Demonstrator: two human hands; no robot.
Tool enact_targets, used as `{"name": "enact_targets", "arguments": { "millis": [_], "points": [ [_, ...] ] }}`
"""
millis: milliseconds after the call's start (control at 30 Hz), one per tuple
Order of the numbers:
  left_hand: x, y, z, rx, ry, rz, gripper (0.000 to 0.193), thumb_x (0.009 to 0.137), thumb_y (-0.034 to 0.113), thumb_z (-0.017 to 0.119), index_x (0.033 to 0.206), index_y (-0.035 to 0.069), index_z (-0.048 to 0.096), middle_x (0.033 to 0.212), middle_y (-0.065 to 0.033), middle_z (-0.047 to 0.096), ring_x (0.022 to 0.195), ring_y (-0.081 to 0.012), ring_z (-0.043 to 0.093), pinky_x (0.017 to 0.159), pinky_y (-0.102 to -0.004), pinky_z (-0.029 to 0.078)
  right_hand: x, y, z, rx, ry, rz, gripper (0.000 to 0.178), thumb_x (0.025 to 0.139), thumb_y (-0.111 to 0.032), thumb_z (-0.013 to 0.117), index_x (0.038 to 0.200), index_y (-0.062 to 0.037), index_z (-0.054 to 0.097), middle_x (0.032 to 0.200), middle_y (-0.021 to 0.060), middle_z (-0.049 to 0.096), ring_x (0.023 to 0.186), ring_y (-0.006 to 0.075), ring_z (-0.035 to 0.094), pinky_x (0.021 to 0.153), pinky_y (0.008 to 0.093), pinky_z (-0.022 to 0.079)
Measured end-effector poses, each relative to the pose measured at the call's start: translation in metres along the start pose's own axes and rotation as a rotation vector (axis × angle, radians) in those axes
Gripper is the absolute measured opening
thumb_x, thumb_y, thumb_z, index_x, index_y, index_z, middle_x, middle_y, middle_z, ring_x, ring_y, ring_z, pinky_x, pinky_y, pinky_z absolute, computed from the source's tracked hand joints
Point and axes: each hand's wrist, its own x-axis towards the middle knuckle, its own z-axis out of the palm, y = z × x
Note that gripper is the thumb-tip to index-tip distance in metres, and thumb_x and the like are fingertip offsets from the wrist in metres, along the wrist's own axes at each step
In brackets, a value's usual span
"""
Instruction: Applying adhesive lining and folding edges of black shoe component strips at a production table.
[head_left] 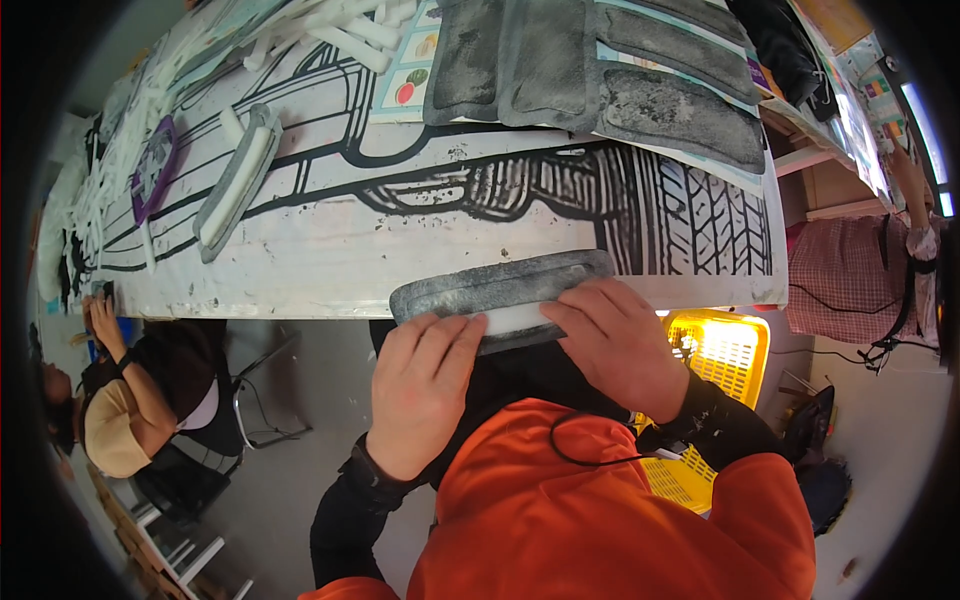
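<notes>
At the table's front edge I hold a long grey, felt-like pad with rounded ends. A white foam-like strip lies lengthwise on its near part. My left hand is closed on the near left side, its fingertips pressing at the strip's left end. My right hand grips the right end, fingers bent over the pad and the strip's right end. The thumbs are mostly hidden. Farther left on the table rests a similar grey pad carrying a white strip.
Several flat dark-grey pads lie at the back right. White strips are heaped at the back left, near a purple-edged oval piece. A yellow plastic basket stands below right. Another person sits at the left.
</notes>
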Motion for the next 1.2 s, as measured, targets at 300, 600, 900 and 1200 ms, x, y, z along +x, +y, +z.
{"name": "enact_targets", "arguments": {
  "millis": [300, 600, 900, 1200],
  "points": [
    [0.034, 0.001, -0.017, -0.354, -0.158, -0.608, 0.017, 0.082, 0.007, 0.082, 0.096, 0.002, 0.073, 0.093, -0.0081, 0.070, 0.091, -0.0257, 0.065, 0.076, -0.0369, 0.052, 0.027, 0.009, -0.007, 0.321, -0.033, 0.327, 0.018, 0.084, -0.015, 0.079, 0.094, -0.0054, 0.068, 0.091, 0.0088, 0.064, 0.088, 0.0304, 0.062, 0.075, 0.0414, 0.052],
    [0.058, -0.004, -0.019, -0.126, -0.258, -0.734, 0.039, 0.079, 0.019, 0.087, 0.108, 0.007, 0.064, 0.080, -0.0036, 0.064, 0.080, -0.0254, 0.058, 0.091, -0.0405, 0.039, 0.045, 0.008, -0.008, 0.264, -0.079, 0.581, 0.024, 0.080, -0.020, 0.083, 0.087, -0.0055, 0.065, 0.082, 0.0086, 0.063, 0.079, 0.0320, 0.063, 0.074, 0.0434, 0.050],
    [0.060, 0.017, -0.007, 0.307, -0.164, -0.268, 0.034, 0.078, 0.012, 0.070, 0.111, 0.004, 0.068, 0.113, -0.0078, 0.061, 0.099, -0.0274, 0.059, 0.093, -0.0427, 0.044, 0.056, 0.014, -0.008, 0.199, -0.105, 0.567, 0.029, 0.078, -0.019, 0.085, 0.091, -0.0071, 0.062, 0.082, 0.0090, 0.064, 0.079, 0.0324, 0.063, 0.076, 0.0444, 0.049],
    [0.030, 0.007, 0.020, 0.090, -0.085, 0.090, 0.043, 0.070, 0.002, 0.068, 0.112, -0.003, 0.077, 0.115, -0.0145, 0.068, 0.102, -0.0276, 0.066, 0.080, -0.0336, 0.058, 0.058, 0.018, -0.007, 0.200, -0.131, 0.559, 0.032, 0.076, -0.018, 0.086, 0.092, -0.0071, 0.061, 0.082, 0.0076, 0.064, 0.078, 0.0309, 0.063, 0.073, 0.0432, 0.049]
  ]
}}
